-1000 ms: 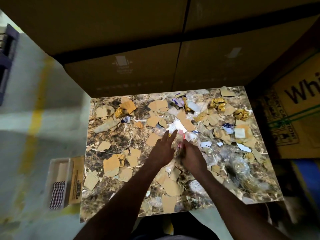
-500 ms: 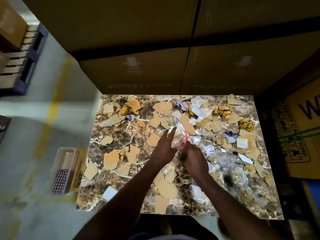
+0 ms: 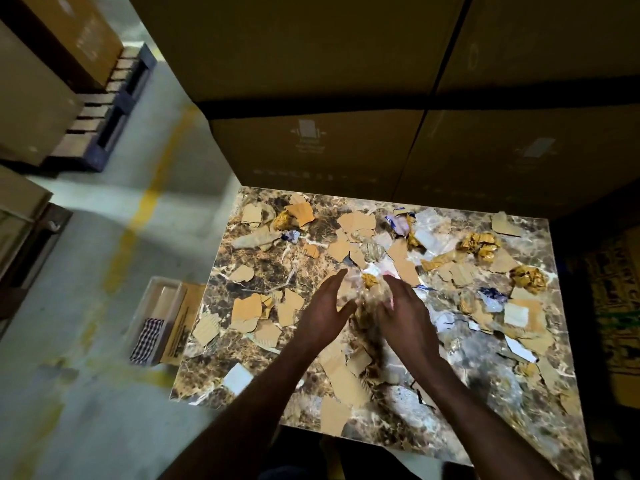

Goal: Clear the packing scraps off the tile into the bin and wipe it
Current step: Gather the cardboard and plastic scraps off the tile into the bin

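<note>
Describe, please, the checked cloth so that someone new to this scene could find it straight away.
Start at the marble-patterned tile strewn with cardboard scraps. Just off its left edge, on the grey floor, sits a small open box. The checked cloth lies in its near end, the only dark-and-white chequered thing among plain brown cardboard.

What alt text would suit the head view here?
Two bare hands, left hand and right hand, cup a clump of scraps between them over a marble-patterned tile littered with torn cardboard and crumpled wrappers. A clear bin sits on the floor at the tile's left.
</note>
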The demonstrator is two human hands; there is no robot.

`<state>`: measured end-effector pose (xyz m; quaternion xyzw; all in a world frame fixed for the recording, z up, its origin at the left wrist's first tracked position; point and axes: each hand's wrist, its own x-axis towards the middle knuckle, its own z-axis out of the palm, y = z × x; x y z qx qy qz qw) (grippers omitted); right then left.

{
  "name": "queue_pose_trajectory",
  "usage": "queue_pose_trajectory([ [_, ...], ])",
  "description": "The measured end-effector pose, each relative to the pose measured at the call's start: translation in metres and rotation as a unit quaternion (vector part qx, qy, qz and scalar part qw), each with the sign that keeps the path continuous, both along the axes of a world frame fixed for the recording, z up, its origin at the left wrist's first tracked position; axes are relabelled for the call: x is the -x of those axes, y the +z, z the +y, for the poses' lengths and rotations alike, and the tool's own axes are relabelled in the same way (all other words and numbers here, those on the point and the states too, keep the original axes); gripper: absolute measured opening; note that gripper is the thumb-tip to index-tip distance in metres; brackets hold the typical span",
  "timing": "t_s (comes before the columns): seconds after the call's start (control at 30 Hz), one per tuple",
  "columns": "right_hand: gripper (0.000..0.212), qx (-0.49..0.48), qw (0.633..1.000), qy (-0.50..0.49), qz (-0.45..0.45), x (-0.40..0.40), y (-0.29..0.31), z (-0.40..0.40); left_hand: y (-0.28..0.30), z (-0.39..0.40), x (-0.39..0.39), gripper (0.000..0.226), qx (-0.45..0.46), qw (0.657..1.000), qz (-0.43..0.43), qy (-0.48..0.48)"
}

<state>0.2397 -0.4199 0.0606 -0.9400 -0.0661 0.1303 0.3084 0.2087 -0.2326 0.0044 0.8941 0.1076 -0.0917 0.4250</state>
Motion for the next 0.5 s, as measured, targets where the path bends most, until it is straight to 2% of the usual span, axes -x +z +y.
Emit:
queue_pose_trajectory([
  [0.17,0.042,-0.066,0.996,0.03,-0.043,-0.019,0.008,0.048,0.004,0.052,-0.002,0.058,0.006,0.997,-0.017,0.071],
  [0.33,0.036,-0.081,0.996,0.035,-0.003,-0.044,0.0,0.111,0.009,0.123,-0.022,0.036,0.023,0.994,-0.019,0.105],
  [0.5,0.031,-0.054,0.996,0.054,0.044,-0.071,-0.015,0.178,-0.002,0.2,-0.047,0.026,0.016,0.984,-0.003,0.177],
])
